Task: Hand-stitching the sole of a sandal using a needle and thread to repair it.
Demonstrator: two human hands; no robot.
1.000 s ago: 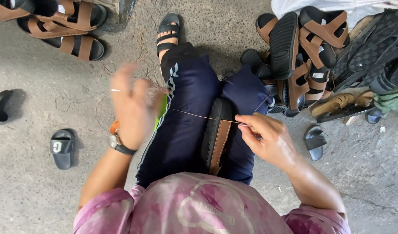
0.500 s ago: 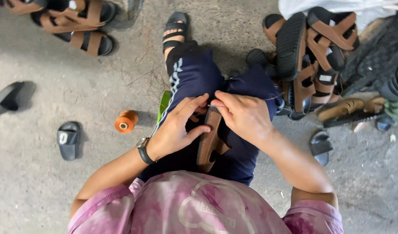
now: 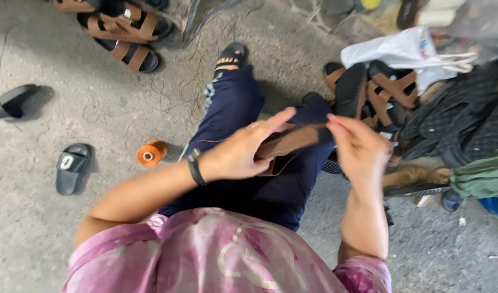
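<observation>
While we look down over a pink patterned shirt (image 3: 216, 260) and dark blue trousers (image 3: 243, 108), we find both hands meeting above the lap on a brown sandal strap piece (image 3: 289, 142) that lies across the middle of the view. Our left hand (image 3: 243, 152), with a dark band at its wrist, comes in from eight o'clock and cups the strap piece from the near side, its fingers (image 3: 276, 120) laid along it and closed about it. Our right hand (image 3: 360, 149) rises from five o'clock, and its fingers (image 3: 341, 126) are pinched together on the strap's far end at about three o'clock of the piece. A thin thread (image 3: 216, 141) trails from the left hand's side toward nine o'clock; where it ends we cannot tell. On the concrete floor (image 3: 97, 108), an orange thread spool (image 3: 151, 153) lies at nine o'clock of the left wrist, well apart from it. Farther out at nine o'clock lies a small black slide (image 3: 71, 167), and another black shoe (image 3: 13, 102) rests near the left edge. At eleven o'clock we see brown-strapped sandals (image 3: 127, 32), at two o'clock a heap of brown and black sandals (image 3: 379, 92) beside a white plastic bag (image 3: 401, 51), and at twelve o'clock a foot in a black sandal (image 3: 230, 57).
</observation>
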